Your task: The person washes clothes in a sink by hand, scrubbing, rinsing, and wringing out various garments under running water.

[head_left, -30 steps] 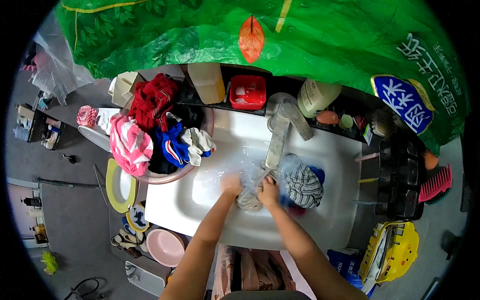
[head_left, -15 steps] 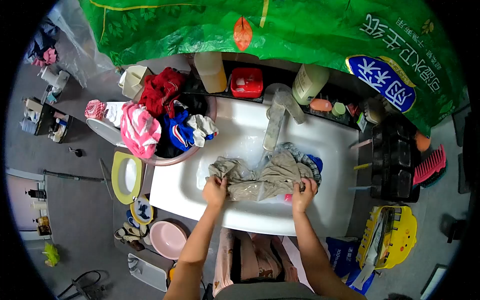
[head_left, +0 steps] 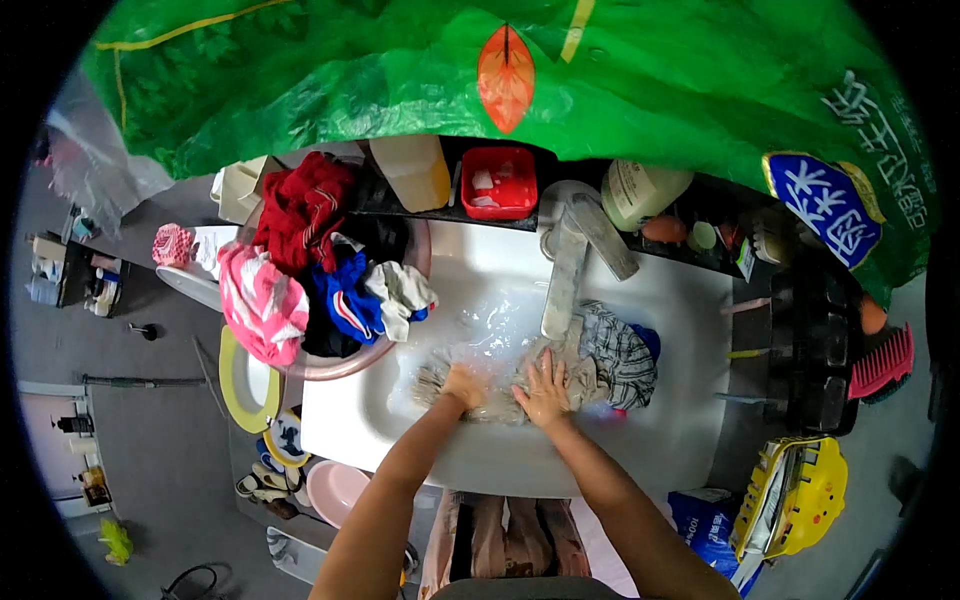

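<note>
In the white sink (head_left: 680, 290), a wet beige garment (head_left: 580, 375) lies in cloudy, sudsy water below the faucet (head_left: 567, 275). My right hand (head_left: 545, 392) rests flat on it with fingers spread. My left hand (head_left: 463, 385) presses into the garment's left part at the water's surface; its fingers are partly hidden by water and cloth. To the right of my right hand is a dark checked cloth (head_left: 622, 365), with a bit of blue fabric (head_left: 648, 341) at its edge. A small pink item peeks out below the checked cloth.
A pink basin (head_left: 375, 355) heaped with clothes (head_left: 305, 215) overlaps the sink's left side. Behind the sink stand a red box (head_left: 497, 183) and bottles. A green plastic sheet (head_left: 400, 80) hangs above. At right are a black rack (head_left: 815, 345) and a yellow basket (head_left: 815, 500).
The beige garment, held up and stretched between both hands before, is now down in the water. Both hands have moved closer together, and my right hand has let go and spread its fingers.
</note>
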### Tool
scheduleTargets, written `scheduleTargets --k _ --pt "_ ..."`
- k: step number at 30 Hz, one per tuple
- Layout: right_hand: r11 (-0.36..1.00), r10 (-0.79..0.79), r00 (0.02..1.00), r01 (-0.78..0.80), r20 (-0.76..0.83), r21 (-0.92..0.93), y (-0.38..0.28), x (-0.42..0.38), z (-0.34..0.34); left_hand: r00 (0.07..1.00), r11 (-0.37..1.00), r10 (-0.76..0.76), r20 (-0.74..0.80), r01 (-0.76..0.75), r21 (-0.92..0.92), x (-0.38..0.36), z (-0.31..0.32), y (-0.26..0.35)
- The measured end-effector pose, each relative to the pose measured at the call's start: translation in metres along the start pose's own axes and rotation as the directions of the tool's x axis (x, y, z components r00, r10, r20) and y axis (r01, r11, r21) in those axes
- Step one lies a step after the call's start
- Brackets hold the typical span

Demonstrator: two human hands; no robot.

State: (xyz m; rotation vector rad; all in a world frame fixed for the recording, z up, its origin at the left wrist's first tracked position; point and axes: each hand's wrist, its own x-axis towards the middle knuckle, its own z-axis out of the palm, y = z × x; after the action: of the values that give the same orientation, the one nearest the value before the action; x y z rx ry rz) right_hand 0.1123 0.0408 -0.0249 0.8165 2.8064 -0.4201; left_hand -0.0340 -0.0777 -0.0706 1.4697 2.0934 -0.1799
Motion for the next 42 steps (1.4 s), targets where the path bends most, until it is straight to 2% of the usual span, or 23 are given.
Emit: scheduleTargets --k 3,6,9,12,13,16,17,20,23,26,27,30,32,33,34,35,36,37,38,39,40,41,42 --pt "0.998 -0.052 0.992 0.049 -0.117 -0.03 0.006 0.008 0.014 0.991 0.99 -0.035 0.127 0.052 -0.129 0.017 0.031 -0.011" --pt "0.998 -0.053 0.973 0.061 -0.223 0.028 0.008 0.012 0.03 0.985 0.992 -0.125 0.121 0.123 0.024 -0.001 -0.004 0.004" --pt "0.993 -0.074 0.961 0.096 -0.267 0.067 0.015 0.015 0.029 0.975 0.979 -0.171 0.141 0.184 -0.086 0.008 -0.027 0.005" --pt "0.96 -0.081 0.95 0.155 -0.303 0.232 0.017 0.015 -0.011 0.911 0.923 -0.308 -0.275 0.216 -0.317 -0.016 -0.038 -0.002" --pt "0.932 -0.077 0.943 0.184 -0.325 0.313 0.022 0.014 -0.019 0.767 0.893 -0.439 -0.467 0.316 -0.32 -0.031 -0.045 0.005" --pt "0.858 0.028 0.912 0.188 -0.408 0.478 0.027 -0.003 -0.033 0.479 0.593 -0.805 -0.351 0.618 -0.516 -0.04 -0.039 0.002" --pt "0.843 0.077 0.897 0.175 -0.435 0.509 0.028 -0.014 -0.038 0.513 0.611 -0.791 -0.333 0.64 -0.466 -0.043 -0.038 -0.001" --pt "0.764 0.232 0.861 0.126 -0.452 0.633 0.034 -0.038 -0.062 0.738 0.547 -0.662 0.133 0.596 -0.588 -0.048 -0.047 -0.02" --pt "0.79 0.283 0.824 0.089 -0.491 0.606 0.046 -0.057 -0.087 0.594 0.436 -0.8 -0.083 0.482 -0.76 -0.07 -0.064 -0.009" --pt "0.75 0.348 0.794 0.083 -0.498 0.656 0.053 -0.069 -0.103 0.55 0.425 -0.813 -0.193 0.333 -0.842 -0.084 -0.084 -0.005" --pt "0.69 0.41 0.806 0.032 -0.427 0.723 0.053 -0.07 -0.107 0.507 0.429 -0.821 -0.261 0.246 -0.869 -0.089 -0.091 0.0" --pt "0.807 0.366 0.785 -0.001 -0.499 0.591 0.048 -0.075 -0.127 0.306 0.779 -0.622 -0.721 0.146 -0.61 -0.095 -0.101 0.006" --pt "0.983 0.172 0.737 -0.089 -0.654 0.159 0.036 -0.08 -0.15 0.397 0.655 -0.68 -0.617 -0.05 -0.754 -0.103 -0.117 0.032" --pt "0.987 0.053 0.721 -0.143 -0.691 -0.073 0.029 -0.081 -0.157 0.467 0.66 -0.629 -0.621 -0.101 -0.744 -0.108 -0.123 0.05" --pt "0.982 0.115 0.806 -0.004 -0.58 0.19 0.025 -0.076 -0.149 0.532 0.66 -0.572 -0.624 -0.153 -0.735 -0.111 -0.124 0.071" --pt "0.886 0.132 0.884 0.097 -0.449 0.453 0.021 -0.065 -0.132 0.592 0.708 -0.483 -0.645 -0.17 -0.686 -0.111 -0.12 0.091" --pt "0.711 0.102 0.945 0.149 -0.311 0.687 0.015 -0.056 -0.12 0.646 0.75 -0.388 -0.657 -0.192 -0.632 -0.112 -0.114 0.111" --pt "0.618 0.109 0.991 -0.003 -0.083 0.786 0.002 -0.049 -0.116 0.699 0.718 -0.345 -0.626 -0.233 -0.656 -0.114 -0.113 0.13" --pt "0.519 0.088 0.985 -0.173 0.15 0.837 -0.01 -0.042 -0.114 0.748 0.682 -0.297 -0.594 -0.27 -0.68 -0.117 -0.111 0.143" --pt "0.597 0.078 0.973 -0.22 0.216 0.771 -0.017 -0.038 -0.112 0.783 0.695 -0.255 -0.567 -0.259 -0.671 -0.116 -0.096 0.148" --pt "0.671 0.075 0.956 -0.258 0.283 0.695 -0.02 -0.034 -0.107 0.816 0.708 -0.213 -0.537 -0.25 -0.661 -0.113 -0.081 0.15" --pt "0.749 0.099 0.971 -0.217 0.218 0.626 -0.013 -0.03 -0.086 0.847 0.721 -0.172 -0.503 -0.24 -0.651 -0.109 -0.067 0.15" --pt "0.743 0.088 0.964 -0.231 0.251 0.628 -0.007 -0.027 -0.085 0.852 0.591 -0.176 -0.493 -0.309 -0.745 -0.116 -0.07 0.149"
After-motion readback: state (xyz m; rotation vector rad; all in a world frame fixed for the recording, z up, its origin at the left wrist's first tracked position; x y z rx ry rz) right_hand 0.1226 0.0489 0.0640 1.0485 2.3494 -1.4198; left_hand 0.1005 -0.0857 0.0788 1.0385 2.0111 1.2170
